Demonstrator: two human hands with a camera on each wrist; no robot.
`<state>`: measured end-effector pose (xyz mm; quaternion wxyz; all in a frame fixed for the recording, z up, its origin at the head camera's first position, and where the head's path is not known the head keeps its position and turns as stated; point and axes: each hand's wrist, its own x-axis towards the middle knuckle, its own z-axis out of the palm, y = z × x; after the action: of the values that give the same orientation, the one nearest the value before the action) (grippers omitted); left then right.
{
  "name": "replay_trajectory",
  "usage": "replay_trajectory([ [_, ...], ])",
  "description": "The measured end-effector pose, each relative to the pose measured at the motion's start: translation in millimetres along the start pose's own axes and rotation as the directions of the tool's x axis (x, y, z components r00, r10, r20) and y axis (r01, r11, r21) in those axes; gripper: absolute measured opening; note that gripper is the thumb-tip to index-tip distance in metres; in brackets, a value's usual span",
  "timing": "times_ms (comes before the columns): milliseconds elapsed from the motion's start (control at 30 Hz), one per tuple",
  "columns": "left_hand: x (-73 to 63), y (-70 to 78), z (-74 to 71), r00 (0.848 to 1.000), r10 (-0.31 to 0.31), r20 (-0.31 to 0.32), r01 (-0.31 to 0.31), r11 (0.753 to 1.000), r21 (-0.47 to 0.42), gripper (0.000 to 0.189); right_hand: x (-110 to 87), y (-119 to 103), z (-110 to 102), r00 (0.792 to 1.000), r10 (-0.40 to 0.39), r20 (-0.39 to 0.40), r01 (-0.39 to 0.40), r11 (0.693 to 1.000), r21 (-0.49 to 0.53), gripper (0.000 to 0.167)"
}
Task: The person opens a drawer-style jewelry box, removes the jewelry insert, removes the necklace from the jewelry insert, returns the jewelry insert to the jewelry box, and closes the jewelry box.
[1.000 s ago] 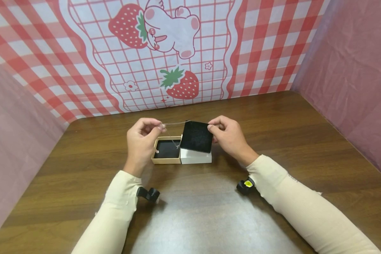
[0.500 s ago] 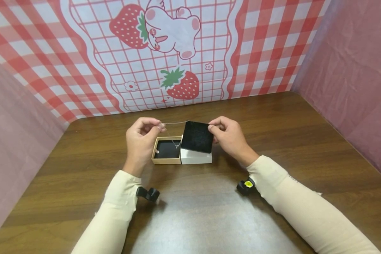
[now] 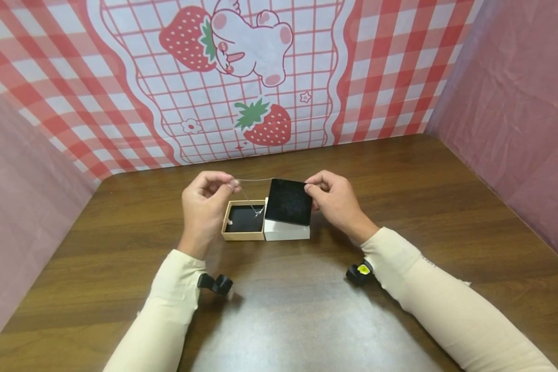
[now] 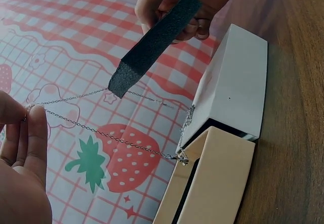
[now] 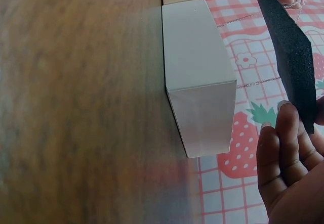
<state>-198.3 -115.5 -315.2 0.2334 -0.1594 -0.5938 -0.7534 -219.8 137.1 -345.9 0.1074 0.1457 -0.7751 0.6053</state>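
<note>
I see a person in pale cream, close-fitting sleeves that cover both forearms down to the wrists. The left sleeve point(image 3: 153, 315) is creased and gathered around its cuff point(image 3: 182, 264); the right sleeve point(image 3: 455, 302) has a smoother cuff, a small dark marking point(image 3: 429, 261) just behind it, too tiny for me to read, and a little tuft on its outer edge. Past the cuffs, the left hand point(image 3: 205, 206) and right hand point(image 3: 338, 202) are bare. I make out a rounded black left wrist camera point(image 3: 221, 284) on a black band, and a black right wrist camera point(image 3: 355, 275) bearing a bright yellow patch point(image 3: 364, 268).
</note>
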Motion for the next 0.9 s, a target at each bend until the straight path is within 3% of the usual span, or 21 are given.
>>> replay_trajectory([
  [900,5.8,8.6,-5.4,1.000,0.024,-0.002,-0.024,1.000,0.014,0.016,-0.7,0.2,0.8,1.000,-0.023,0.005,0.023,1.000,-0.019,0.010],
])
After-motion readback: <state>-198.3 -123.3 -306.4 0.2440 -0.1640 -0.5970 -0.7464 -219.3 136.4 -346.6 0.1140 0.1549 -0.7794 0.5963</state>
